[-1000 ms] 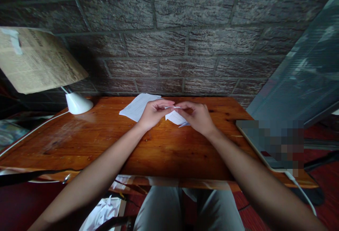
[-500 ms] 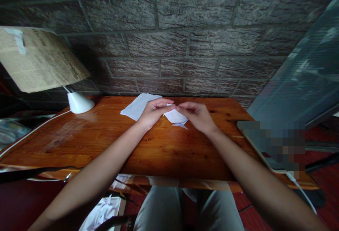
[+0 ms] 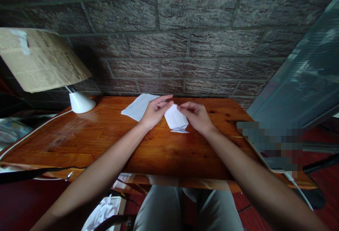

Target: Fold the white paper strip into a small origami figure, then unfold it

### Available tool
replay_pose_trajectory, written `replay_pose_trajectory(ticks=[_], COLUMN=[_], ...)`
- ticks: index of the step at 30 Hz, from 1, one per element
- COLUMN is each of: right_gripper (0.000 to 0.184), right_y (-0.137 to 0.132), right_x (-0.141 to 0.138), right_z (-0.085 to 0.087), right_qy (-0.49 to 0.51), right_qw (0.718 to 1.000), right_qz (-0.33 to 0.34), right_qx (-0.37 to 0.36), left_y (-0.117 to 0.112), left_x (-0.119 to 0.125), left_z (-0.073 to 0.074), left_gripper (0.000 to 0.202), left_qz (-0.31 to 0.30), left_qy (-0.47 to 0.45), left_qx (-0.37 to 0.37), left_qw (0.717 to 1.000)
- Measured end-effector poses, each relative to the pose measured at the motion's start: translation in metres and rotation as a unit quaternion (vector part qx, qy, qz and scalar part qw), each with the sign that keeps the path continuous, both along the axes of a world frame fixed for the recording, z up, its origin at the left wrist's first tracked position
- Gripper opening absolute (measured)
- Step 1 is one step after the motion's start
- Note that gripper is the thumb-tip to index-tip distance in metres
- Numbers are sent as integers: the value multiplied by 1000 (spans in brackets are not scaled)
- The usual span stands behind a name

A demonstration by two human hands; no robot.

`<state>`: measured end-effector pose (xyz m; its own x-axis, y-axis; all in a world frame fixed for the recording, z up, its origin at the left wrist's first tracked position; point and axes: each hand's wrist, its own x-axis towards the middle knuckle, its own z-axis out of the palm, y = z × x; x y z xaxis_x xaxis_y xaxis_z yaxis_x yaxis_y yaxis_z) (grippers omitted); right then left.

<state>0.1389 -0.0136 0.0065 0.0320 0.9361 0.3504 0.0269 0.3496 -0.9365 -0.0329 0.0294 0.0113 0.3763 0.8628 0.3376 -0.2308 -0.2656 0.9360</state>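
Folded paper (image 3: 176,116) shows more face than a second ago, creases (image 3: 180,129) looking reachable; right hand (image 3: 198,117) pinching it, left hand (image 3: 154,113) grip unclear.

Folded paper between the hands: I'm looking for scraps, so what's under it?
Wooden desk shows around the folded paper; whatever lies directly beneath is covered and cannot be seen.

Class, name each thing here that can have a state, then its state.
Folded paper: creased, held near its top
Right hand: pinching the folded paper
Left hand: thumb and forefinger apart
Paper sheets: stacked flat
Lamp: standing, seemingly unlit
Box: open, white paper inside
Device: flat; pixelated, power unknown
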Motion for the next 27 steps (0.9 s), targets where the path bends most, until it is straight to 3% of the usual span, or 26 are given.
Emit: replay_pose_trajectory(ticks=[3,8,14,19,27], right_gripper=[29,30,28,30,30], right_y=[1,0,0,4,4], right_x=[3,4,5,8,16], right_z=[0,2,3,3,4], right_qy=[14,5,-22,44,14], right_qw=[1000,1000,999,999,998], right_qz=[-9,20,21,-15,31], right_qx=[-7,-17,-11,-28,-50], left_y=[1,4,6,10,8], left_x=[-4,-8,-9,-9,-10], left_z=[1,0,-3,-6,-5], left_gripper=[36,29,29,30,31], left_qz=[-34,-30,-59,-60,-71], left_qy=[39,62,103,81,112], left_qx=[-5,29,71,51,67], left_qw=[999,997,990,994,989])
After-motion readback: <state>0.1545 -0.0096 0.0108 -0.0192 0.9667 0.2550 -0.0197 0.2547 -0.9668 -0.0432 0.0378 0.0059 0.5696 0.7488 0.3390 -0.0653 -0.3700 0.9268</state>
